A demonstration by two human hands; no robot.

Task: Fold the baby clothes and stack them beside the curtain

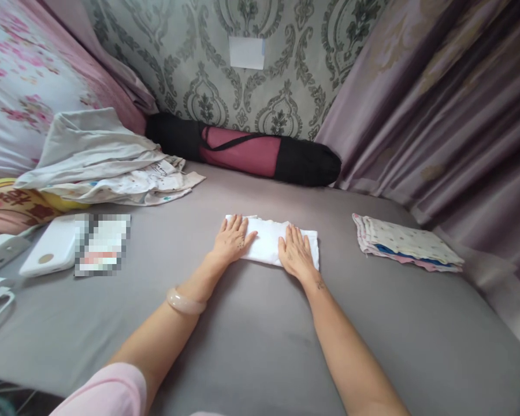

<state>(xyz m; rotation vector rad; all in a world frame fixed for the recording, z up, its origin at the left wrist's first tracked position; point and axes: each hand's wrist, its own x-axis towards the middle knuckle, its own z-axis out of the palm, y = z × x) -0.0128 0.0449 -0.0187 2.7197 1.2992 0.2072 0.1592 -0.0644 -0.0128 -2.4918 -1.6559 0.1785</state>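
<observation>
A white folded cloth (pixel 266 240) lies flat on the grey sheet (pixel 251 335) in front of me. My left hand (pixel 234 238) rests palm down on its left end, fingers stretched out and thumb apart. On its right part lies my right hand (pixel 297 251), also flat with the fingers extended. Both palms press on the cloth and neither grips it. The cloth's underside and the parts beneath my hands are hidden. A pale bangle (pixel 185 302) sits on my left wrist.
To the right lies a stack of folded patterned cloths (pixel 409 242). Rumpled light clothes (pixel 112 162) are heaped at the far left. A white power bank-like box (pixel 54 245), a blurred-out flat item (pixel 104 244) and a power strip (pixel 2 251) lie left. A black-and-maroon long bag (pixel 242 151) lies by the wall.
</observation>
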